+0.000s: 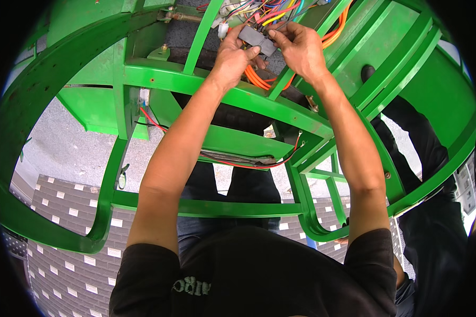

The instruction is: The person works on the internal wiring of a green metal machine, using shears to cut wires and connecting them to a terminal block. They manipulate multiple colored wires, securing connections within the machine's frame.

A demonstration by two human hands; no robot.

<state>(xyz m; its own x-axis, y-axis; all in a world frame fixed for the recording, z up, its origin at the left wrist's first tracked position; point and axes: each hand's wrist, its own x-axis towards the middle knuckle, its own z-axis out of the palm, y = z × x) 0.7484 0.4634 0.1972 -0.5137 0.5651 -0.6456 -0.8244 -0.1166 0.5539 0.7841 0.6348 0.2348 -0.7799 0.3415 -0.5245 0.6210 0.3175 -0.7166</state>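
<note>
Inside a green metal frame [238, 97], my left hand [232, 59] grips a dark grey rectangular box [253, 36], thumb along its lower edge. The box looks like a connector or control module, with wires at its upper edge. My right hand [301, 47] is at the box's right end, thumb and forefinger pinched around a thin dark wire [281, 26]. Past the hands lies a bundle of multicoloured wires [275, 10]. A white plastic connector [223, 30] hangs left of the box. Thick orange cables [256, 77] loop beneath it. Fingers hide part of the box's underside.
A green upright bar [202, 35] stands left of my hands. Red and black leads [242, 165] with ring terminals hang across the lower opening. Orange cables [338, 27] run along the right bar. Another person's dark-clothed legs [424, 158] are at right, beyond the frame.
</note>
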